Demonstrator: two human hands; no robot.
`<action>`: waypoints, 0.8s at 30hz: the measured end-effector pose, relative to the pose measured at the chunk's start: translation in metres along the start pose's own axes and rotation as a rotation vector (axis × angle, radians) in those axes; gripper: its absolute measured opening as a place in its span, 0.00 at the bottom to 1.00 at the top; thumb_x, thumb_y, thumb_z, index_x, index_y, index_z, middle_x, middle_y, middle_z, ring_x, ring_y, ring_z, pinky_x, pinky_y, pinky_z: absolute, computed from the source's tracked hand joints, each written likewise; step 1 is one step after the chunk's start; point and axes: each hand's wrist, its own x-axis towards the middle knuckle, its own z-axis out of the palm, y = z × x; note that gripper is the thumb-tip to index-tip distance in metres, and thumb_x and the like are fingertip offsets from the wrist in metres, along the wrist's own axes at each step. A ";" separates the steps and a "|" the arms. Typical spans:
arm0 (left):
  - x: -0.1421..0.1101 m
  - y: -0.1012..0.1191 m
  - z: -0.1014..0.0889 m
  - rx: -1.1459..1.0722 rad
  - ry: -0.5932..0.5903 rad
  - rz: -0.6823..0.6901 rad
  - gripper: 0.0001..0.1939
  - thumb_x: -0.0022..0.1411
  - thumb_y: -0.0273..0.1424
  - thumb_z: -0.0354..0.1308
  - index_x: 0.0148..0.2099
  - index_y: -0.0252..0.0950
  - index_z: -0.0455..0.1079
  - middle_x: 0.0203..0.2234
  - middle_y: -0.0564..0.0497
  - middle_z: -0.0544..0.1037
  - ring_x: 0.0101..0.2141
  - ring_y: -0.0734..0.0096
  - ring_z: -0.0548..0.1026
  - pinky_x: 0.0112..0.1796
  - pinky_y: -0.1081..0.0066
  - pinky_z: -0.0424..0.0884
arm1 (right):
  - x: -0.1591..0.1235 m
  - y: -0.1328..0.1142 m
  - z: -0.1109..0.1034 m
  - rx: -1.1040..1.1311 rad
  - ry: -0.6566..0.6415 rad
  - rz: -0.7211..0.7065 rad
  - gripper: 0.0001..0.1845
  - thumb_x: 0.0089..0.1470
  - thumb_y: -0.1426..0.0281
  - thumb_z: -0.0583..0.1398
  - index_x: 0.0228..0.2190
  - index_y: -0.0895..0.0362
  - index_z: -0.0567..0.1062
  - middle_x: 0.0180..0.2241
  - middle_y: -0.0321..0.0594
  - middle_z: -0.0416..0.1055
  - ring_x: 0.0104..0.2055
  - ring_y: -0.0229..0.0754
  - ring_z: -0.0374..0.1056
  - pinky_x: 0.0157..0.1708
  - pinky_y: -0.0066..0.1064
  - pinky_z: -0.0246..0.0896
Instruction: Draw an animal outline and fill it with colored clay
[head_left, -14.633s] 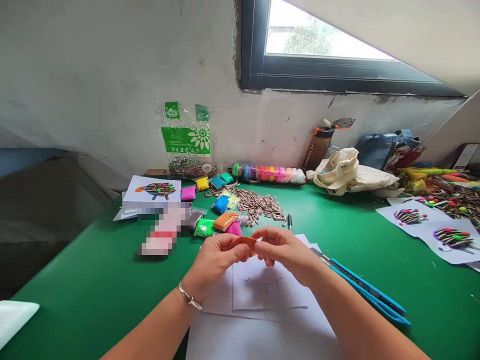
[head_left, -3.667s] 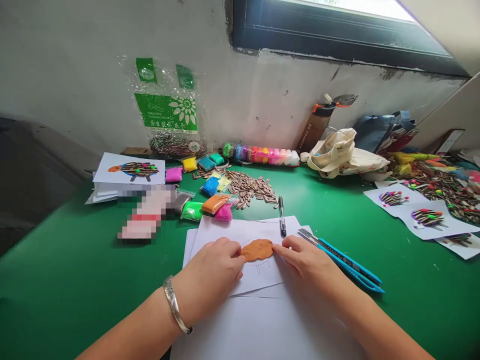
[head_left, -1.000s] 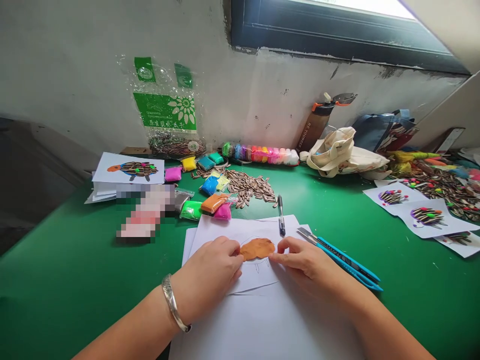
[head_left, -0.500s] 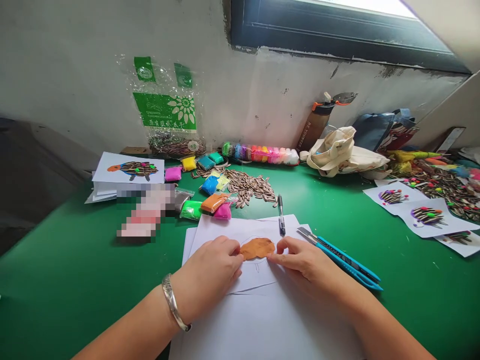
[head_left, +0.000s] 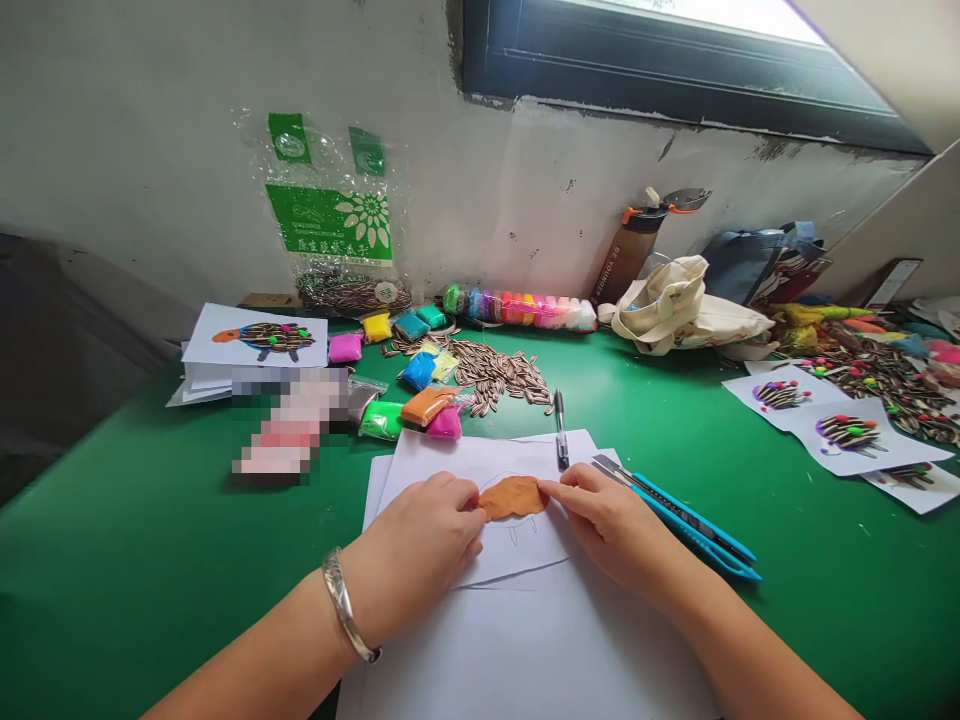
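A flattened orange piece of modelling clay (head_left: 514, 498) lies on a white sheet of paper (head_left: 442, 455) over part of a pencil outline, whose small leg shapes show below it. At the clay's left edge, my left hand (head_left: 427, 525) has its fingers curled, thumb and forefinger closed on the rim. My right hand (head_left: 611, 525) is at the opposite edge, its forefinger tip pressing the upper right rim and its other fingers folded in. Under my palms parts of the paper are hidden.
Right of the paper lies a blue utility knife (head_left: 690, 520), with a pen (head_left: 561, 430) at the paper's top. Behind are bagged clay packets (head_left: 427, 405) and sunflower seeds (head_left: 502, 372). Decorated sheets (head_left: 851, 435) lie right; a seed-turtle picture (head_left: 259, 340) lies left.
Earlier both hands held the orange clay above the paper; it has since been laid on the drawing. In the last half second my right fingertip moved up along the clay's right edge. The left hand stayed.
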 end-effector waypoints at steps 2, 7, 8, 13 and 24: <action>0.000 0.000 0.001 -0.004 -0.002 -0.001 0.09 0.65 0.25 0.50 0.37 0.35 0.72 0.39 0.47 0.73 0.37 0.64 0.69 0.33 0.68 0.67 | 0.001 -0.001 0.002 -0.064 -0.002 -0.005 0.24 0.57 0.81 0.49 0.48 0.51 0.74 0.36 0.42 0.69 0.33 0.40 0.66 0.33 0.30 0.63; -0.001 0.000 0.001 -0.005 0.010 -0.002 0.09 0.65 0.25 0.51 0.37 0.35 0.72 0.38 0.47 0.73 0.38 0.63 0.69 0.33 0.68 0.68 | 0.000 0.001 0.003 -0.051 0.017 0.009 0.23 0.56 0.80 0.50 0.48 0.51 0.74 0.36 0.41 0.69 0.33 0.40 0.66 0.33 0.29 0.63; -0.001 0.000 0.002 -0.006 0.013 -0.002 0.09 0.65 0.25 0.51 0.37 0.35 0.72 0.38 0.47 0.73 0.38 0.64 0.69 0.33 0.68 0.68 | 0.000 0.001 0.003 -0.024 0.028 0.019 0.24 0.55 0.81 0.50 0.49 0.51 0.73 0.37 0.41 0.69 0.34 0.40 0.67 0.34 0.29 0.63; 0.000 -0.001 0.004 -0.005 0.023 0.004 0.09 0.65 0.25 0.50 0.37 0.35 0.73 0.38 0.47 0.73 0.37 0.63 0.69 0.33 0.67 0.68 | 0.001 0.000 0.003 -0.046 0.041 0.020 0.31 0.52 0.83 0.50 0.55 0.50 0.68 0.38 0.41 0.70 0.34 0.39 0.67 0.34 0.28 0.63; 0.000 0.000 0.000 0.015 0.000 0.005 0.10 0.65 0.25 0.50 0.37 0.34 0.73 0.39 0.46 0.74 0.38 0.63 0.70 0.34 0.67 0.69 | 0.004 -0.006 0.004 -0.168 0.012 0.023 0.21 0.58 0.78 0.49 0.47 0.52 0.75 0.37 0.43 0.69 0.33 0.40 0.67 0.31 0.29 0.62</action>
